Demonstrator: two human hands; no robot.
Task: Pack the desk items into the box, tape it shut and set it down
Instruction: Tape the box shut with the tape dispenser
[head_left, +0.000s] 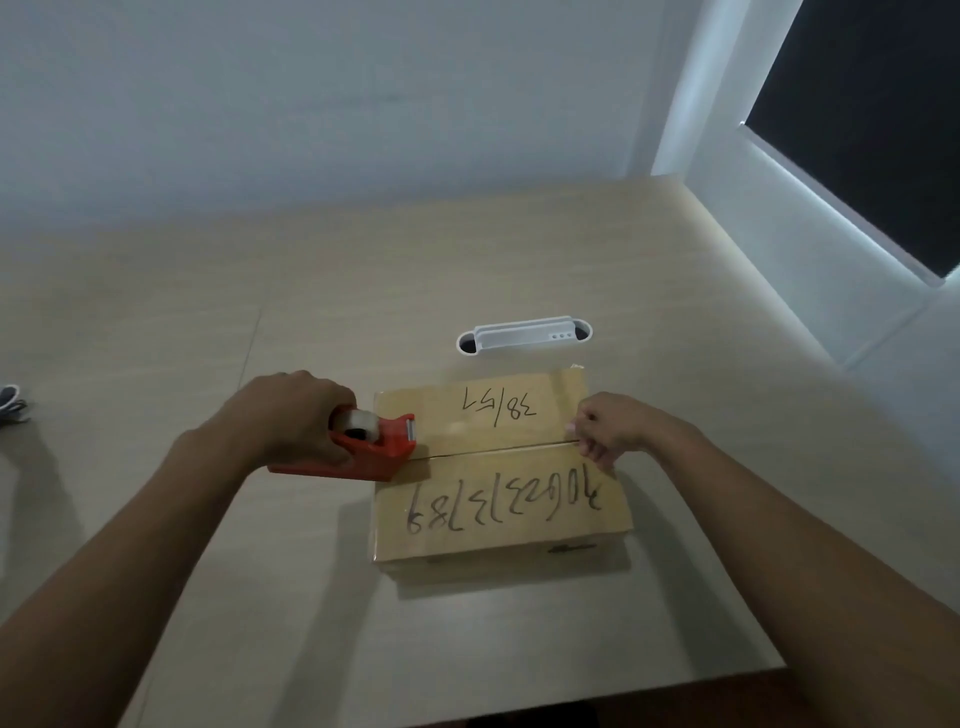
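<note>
One closed cardboard box (501, 467) sits mid-bench (260, 597), bare surface around it. The left hand (291, 415) clamps one red tape dispenser (363, 447) at the box's left edge; the right hand (608, 428) pinches at the seam's right end. Beyond, one white cable tray (524, 335).

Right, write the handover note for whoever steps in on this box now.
Left hand: grips the red tape dispenser at the box's left edge, on the seam.
Right hand: pinches at the seam's right end; whether it holds tape is unclear.
Box: flaps closed, on the desk.
Done: packing, apparently.
Left: finish taping the seam, cut the tape, set the box down.
</note>
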